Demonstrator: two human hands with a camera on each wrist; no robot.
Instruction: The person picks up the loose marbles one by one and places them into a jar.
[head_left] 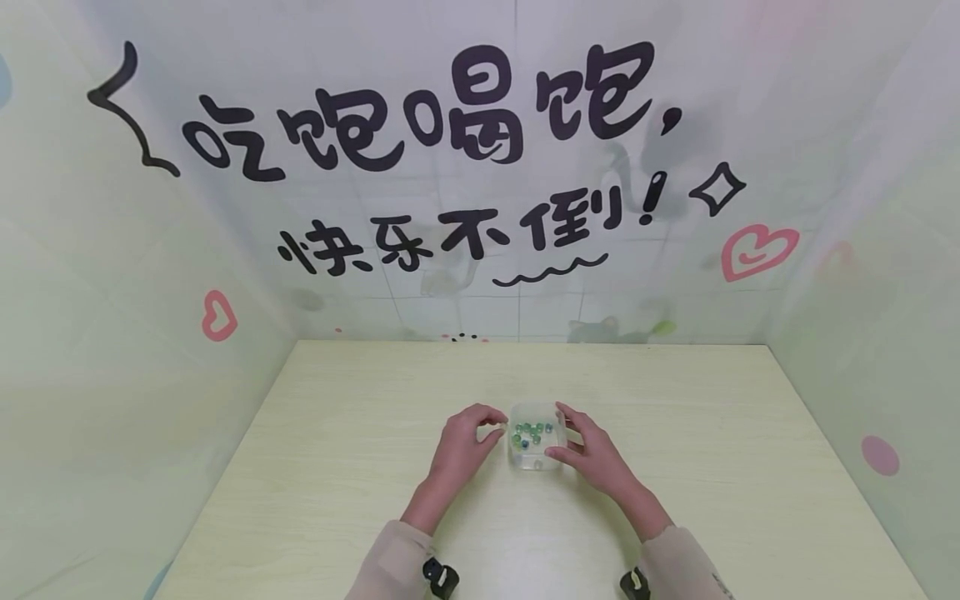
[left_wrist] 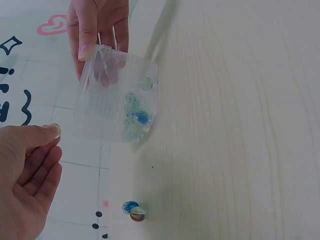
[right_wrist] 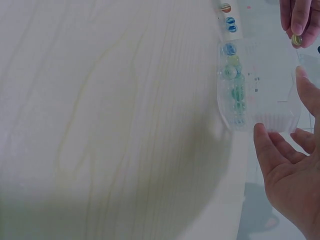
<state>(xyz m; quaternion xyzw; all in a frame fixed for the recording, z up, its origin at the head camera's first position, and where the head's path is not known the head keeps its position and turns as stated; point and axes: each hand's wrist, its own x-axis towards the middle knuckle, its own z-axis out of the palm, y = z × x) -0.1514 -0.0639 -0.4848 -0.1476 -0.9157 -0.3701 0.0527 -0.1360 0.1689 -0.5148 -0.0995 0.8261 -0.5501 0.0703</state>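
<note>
A clear plastic box [head_left: 537, 460] stands on the table in front of me, with several green and blue glass marbles [left_wrist: 131, 110] gathered at its bottom. From the right side my right hand [head_left: 597, 455] grips the box, fingers and thumb curled along its wall. Just left of the box, my left hand [head_left: 467, 440] pinches a yellowish marble [right_wrist: 297, 39] between thumb and fingertips, near the height of the rim. In the right wrist view, the marbles inside line up along the box's lower side.
In the right wrist view, a brown-striped marble [right_wrist: 226, 7] and a blue marble [right_wrist: 230, 20] lie on the table beyond the box. The pale wood-grain table [head_left: 360, 533] meets a white printed backdrop [head_left: 405, 308] at its far edge.
</note>
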